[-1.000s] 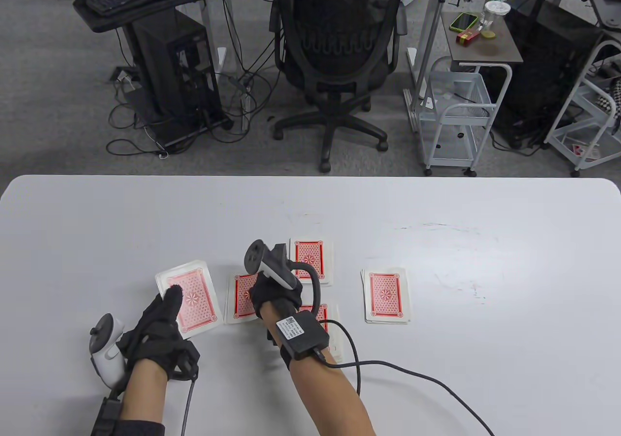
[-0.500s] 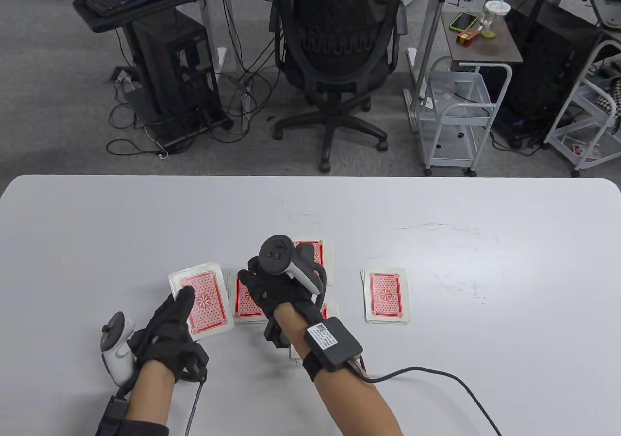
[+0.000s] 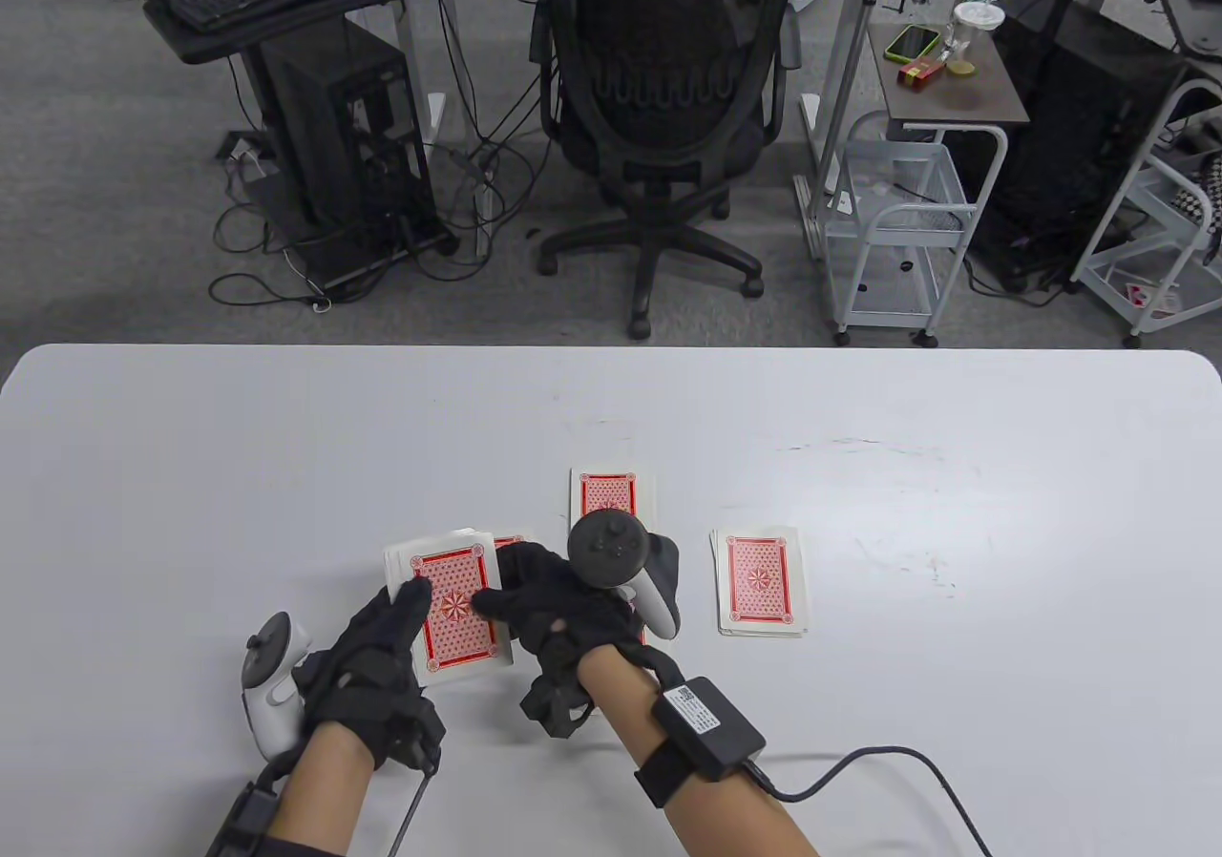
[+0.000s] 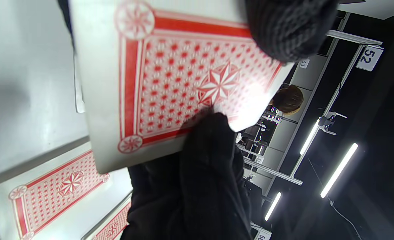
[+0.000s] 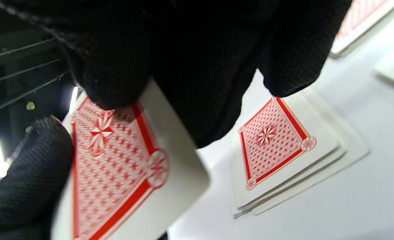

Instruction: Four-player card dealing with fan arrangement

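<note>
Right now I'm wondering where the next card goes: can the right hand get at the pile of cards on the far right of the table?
Probably yes. The right hand is at the deck held by the left hand, and bare table lies between it and the rightmost pile.

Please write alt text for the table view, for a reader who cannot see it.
Two gloved hands meet over a red-backed deck held by the left hand; the right hand touches its top card. Dealt piles lie on the white table.
</note>
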### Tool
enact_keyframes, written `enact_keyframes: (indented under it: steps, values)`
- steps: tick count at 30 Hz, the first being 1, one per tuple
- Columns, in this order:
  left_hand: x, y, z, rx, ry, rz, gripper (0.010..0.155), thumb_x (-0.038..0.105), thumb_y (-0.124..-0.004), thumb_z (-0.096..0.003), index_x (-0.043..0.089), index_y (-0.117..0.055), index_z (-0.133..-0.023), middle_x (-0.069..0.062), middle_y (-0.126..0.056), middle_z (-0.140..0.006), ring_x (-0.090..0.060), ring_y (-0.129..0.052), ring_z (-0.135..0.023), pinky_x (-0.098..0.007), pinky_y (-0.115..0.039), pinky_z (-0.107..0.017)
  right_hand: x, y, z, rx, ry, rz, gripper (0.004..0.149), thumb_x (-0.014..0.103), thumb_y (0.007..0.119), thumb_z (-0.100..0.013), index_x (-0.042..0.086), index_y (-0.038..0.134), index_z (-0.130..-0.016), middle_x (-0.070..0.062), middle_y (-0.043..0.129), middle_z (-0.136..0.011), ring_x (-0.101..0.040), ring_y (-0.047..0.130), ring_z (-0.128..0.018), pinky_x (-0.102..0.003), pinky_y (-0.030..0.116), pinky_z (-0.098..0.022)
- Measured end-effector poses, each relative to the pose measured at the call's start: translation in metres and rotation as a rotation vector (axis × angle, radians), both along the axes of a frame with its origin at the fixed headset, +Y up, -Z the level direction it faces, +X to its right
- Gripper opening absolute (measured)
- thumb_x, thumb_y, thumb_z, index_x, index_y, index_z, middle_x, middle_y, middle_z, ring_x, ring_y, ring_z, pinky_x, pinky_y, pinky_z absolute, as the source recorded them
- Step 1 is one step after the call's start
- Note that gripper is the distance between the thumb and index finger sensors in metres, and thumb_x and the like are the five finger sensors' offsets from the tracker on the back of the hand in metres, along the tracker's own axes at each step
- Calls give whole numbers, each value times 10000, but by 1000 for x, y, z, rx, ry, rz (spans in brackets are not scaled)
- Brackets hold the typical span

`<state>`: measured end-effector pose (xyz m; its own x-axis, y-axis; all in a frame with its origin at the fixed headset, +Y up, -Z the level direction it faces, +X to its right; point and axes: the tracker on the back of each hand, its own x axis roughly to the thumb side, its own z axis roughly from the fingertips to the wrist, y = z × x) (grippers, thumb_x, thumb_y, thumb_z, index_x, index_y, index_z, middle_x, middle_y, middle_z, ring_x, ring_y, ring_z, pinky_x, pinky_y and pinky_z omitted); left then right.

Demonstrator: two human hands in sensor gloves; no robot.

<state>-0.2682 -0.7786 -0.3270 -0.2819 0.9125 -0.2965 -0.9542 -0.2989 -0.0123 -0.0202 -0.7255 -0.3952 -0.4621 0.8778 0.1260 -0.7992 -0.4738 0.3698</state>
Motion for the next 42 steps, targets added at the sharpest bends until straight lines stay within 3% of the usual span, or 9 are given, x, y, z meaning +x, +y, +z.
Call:
enact_keyframes:
  steps: [5, 11, 17, 22, 27, 30, 34, 37, 42]
  values:
    - [2, 1, 1, 7, 7, 12, 454, 487, -788, -505, 323, -748, -926, 90, -922, -869, -232, -1031, -718, -431, -902, -495, 12, 3, -9, -46, 38, -54, 534, 274, 871, -490, 70, 674, -943, -57, 854, -757, -225, 1051, -517, -577, 742, -524]
    - [-7, -3, -1, -9, 65, -17, 453, 489, -791, -504, 324, -749, -924, 88, -924, -866, -231, -1034, -714, -431, -902, -494, 46, 23, -42, -43, -74, -34, 559, 267, 866, -511, 46, 641, -972, -75, 836, -777, -214, 1026, -478, -582, 735, -514]
    - [-10, -4, -2, -23, 73, -19, 453, 490, -788, -508, 324, -745, -927, 91, -920, -871, -230, -1030, -719, -429, -900, -500, 68, 31, -90, 13, -246, 224, 630, 265, 862, -511, 33, 570, -1019, -73, 811, -800, -184, 1018, -430, -557, 746, -507]
    - [-12, -4, -3, -29, 83, -19, 453, 489, -788, -508, 322, -746, -927, 88, -921, -870, -230, -1030, -719, -430, -901, -498, 66, 5, -125, -29, -347, 524, 690, 268, 872, -500, 31, 519, -1044, -66, 792, -810, -180, 1027, -422, -549, 752, -506]
    - [-15, -4, -5, -39, 89, -26, 454, 487, -792, -508, 320, -745, -928, 86, -922, -870, -233, -1031, -716, -429, -901, -498, 56, -22, -142, -31, -378, 850, 715, 298, 893, -483, 45, 530, -1044, -52, 808, -787, -169, 1032, -416, -534, 759, -510]
    - [-17, -4, -6, -42, 88, -40, 455, 487, -795, -508, 319, -747, -928, 87, -922, -870, -232, -1032, -715, -428, -901, -498, 51, -35, -145, -16, -362, 1055, 728, 373, 893, -468, 76, 559, -1041, -36, 819, -774, -167, 1009, -423, -547, 732, -525]
    - [-16, -6, -6, -53, 82, -43, 455, 488, -794, -510, 318, -745, -929, 88, -920, -872, -232, -1029, -719, -428, -900, -501, 51, -25, -139, 34, -366, 1055, 720, 415, 877, -484, 93, 561, -1044, -33, 807, -789, -170, 992, -450, -550, 717, -537]
    - [-13, -5, -7, -51, 73, -50, 455, 490, -793, -510, 321, -743, -929, 87, -919, -872, -230, -1030, -718, -427, -900, -501, 50, -3, -123, 112, -345, 912, 699, 445, 827, -519, 88, 548, -1051, -59, 783, -827, -209, 979, -515, -581, 678, -565]
    - [-8, -4, -5, -40, 67, -56, 453, 489, -797, -508, 318, -749, -925, 86, -925, -866, -231, -1034, -712, -428, -902, -495, 32, 27, -82, 128, -196, 577, 632, 464, 760, -563, 87, 585, -1040, -89, 779, -855, -238, 990, -564, -579, 689, -559]
